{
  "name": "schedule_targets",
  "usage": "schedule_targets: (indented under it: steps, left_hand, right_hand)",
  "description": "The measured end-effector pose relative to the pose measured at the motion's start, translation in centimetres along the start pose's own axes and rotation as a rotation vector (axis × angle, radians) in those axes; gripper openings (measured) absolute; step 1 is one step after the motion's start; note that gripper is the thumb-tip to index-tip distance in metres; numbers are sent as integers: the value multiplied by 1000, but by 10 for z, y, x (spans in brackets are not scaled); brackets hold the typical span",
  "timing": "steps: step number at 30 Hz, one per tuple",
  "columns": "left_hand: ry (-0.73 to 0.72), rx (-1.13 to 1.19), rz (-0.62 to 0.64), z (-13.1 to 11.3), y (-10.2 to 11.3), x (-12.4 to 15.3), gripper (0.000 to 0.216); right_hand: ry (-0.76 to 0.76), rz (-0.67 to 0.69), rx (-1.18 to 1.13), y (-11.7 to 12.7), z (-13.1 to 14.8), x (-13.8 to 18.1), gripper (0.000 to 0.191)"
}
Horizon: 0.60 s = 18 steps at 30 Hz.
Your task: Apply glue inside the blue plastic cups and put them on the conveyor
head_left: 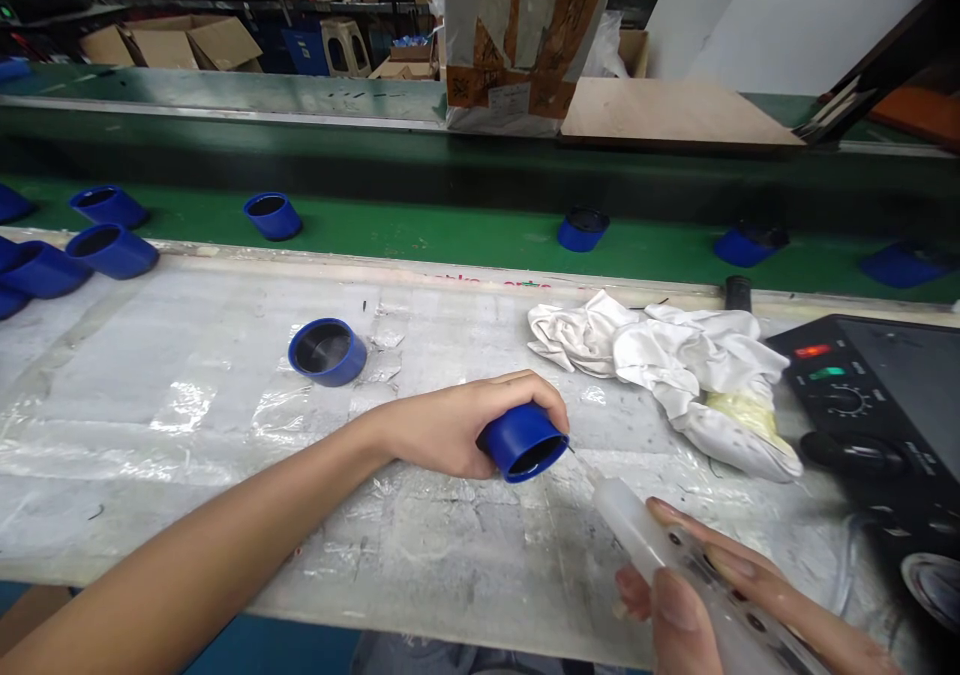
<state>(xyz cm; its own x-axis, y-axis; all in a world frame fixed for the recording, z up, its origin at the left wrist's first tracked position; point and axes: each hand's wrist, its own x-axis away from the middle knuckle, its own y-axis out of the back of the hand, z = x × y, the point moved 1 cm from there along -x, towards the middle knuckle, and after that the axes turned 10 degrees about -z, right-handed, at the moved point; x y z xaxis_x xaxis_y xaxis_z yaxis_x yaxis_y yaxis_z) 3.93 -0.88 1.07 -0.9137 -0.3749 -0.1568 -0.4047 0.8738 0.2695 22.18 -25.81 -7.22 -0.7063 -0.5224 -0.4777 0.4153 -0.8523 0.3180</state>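
Note:
My left hand (457, 423) is wrapped round a blue plastic cap (523, 442), tilted so its dark open side faces right. My right hand (701, 595) grips a translucent syringe-like dispenser (637, 535). Its thin needle tip reaches up to the rim of the held cap. A second blue cap (328, 351) lies on the bench a little beyond my left forearm, its open side facing up and toward me.
A crumpled white rag (667, 355) lies right of the held cap. A black control box (870, 405) with lights and a knob sits at the right. Several blue caps (112, 250) lie on the green conveyor belt (450, 235) and at the bench's left end. Cardboard boxes (517, 45) stand behind.

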Motion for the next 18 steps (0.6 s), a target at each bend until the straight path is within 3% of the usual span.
schedule_targets:
  steps: [5,12,18]
  left_hand:
    - [4,-5,0,0,0,0,50]
    - [21,1,-5,-1,1,1,51]
    - [-25,2,3,1,0,1,50]
  right_hand:
    - [-42,6,4,10,-30,18,22]
    - [30,10,-49,6,-8,11,43]
    - [65,19,-10,1,12,5,29]
